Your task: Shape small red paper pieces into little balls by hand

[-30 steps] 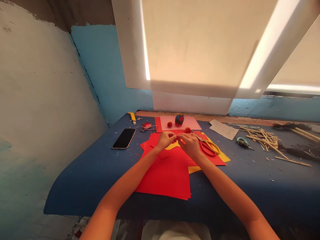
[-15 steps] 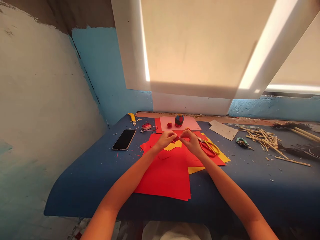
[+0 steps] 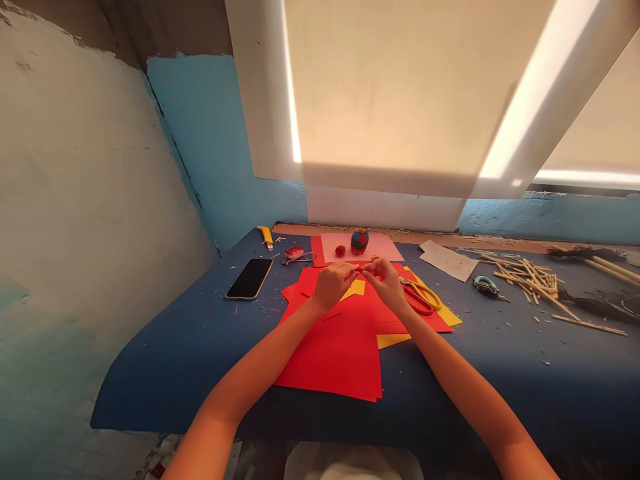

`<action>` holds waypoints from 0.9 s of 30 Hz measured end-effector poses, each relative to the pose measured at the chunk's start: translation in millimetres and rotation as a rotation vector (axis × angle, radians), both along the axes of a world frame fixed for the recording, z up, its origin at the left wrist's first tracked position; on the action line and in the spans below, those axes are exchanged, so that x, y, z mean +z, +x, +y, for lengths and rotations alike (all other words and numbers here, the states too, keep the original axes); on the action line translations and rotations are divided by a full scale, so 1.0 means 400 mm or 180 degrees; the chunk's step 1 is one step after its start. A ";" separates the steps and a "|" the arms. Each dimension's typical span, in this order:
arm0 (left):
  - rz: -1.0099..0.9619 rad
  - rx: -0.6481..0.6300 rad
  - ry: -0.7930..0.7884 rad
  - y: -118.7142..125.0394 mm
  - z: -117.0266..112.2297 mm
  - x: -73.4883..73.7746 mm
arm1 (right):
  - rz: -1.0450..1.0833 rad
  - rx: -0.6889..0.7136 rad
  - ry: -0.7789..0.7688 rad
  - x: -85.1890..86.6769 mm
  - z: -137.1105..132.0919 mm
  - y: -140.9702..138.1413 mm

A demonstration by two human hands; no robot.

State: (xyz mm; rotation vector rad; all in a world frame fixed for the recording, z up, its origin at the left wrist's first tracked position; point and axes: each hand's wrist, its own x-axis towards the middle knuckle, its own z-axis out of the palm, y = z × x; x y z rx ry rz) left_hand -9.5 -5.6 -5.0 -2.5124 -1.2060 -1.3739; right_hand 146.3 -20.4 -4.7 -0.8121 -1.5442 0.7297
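Observation:
Above the red paper sheets [image 3: 330, 360], my left hand [image 3: 334, 283] and my right hand [image 3: 383, 280] meet with fingertips pinched on a small piece of red paper [image 3: 360, 269], mostly hidden by the fingers. A yellow paper piece [image 3: 356, 288] lies just below them. To the right of my right hand rest scissors [image 3: 423, 297] with red and yellow handles. Behind the hands, a small red ball [image 3: 341, 250] and a multicoloured rounded object [image 3: 359, 241] sit on a pink sheet [image 3: 387, 248].
At the left lie a phone [image 3: 249, 279], a yellow box cutter [image 3: 267, 237] and a red item with a cord [image 3: 294, 253]. Rightward are a grey card [image 3: 449, 260], a teal coil [image 3: 485, 287] and a heap of thin sticks [image 3: 535, 279]. Paper scraps dot the blue table [image 3: 175, 360].
My left hand has turned over, its back now more toward the camera and its fingers nearer the right hand's. The red piece shows as a thinner sliver between the fingertips.

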 end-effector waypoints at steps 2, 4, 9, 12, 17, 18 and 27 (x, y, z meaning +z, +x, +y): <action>0.0016 -0.0006 0.0056 -0.002 0.005 -0.005 | -0.0020 -0.0003 0.0034 -0.001 0.001 0.000; 0.0069 -0.0056 0.0142 -0.002 0.008 -0.008 | -0.0034 -0.0068 0.0097 -0.003 0.003 0.001; -0.0029 -0.0165 0.0536 0.006 0.013 -0.018 | 0.0003 -0.0052 0.0115 -0.005 0.004 0.002; -0.0043 -0.0110 0.0803 0.011 0.017 -0.025 | -0.0017 -0.0130 0.0106 -0.004 0.002 0.000; -0.0107 -0.0185 0.0927 0.012 0.020 -0.027 | 0.0070 -0.0149 0.0060 -0.002 -0.005 -0.002; -0.0155 -0.0245 0.0917 0.012 0.019 -0.025 | 0.0095 -0.0148 0.0057 -0.002 -0.006 -0.002; -0.0135 -0.0266 0.0956 0.008 0.012 -0.011 | -0.0546 -0.1041 0.0964 -0.010 -0.006 0.002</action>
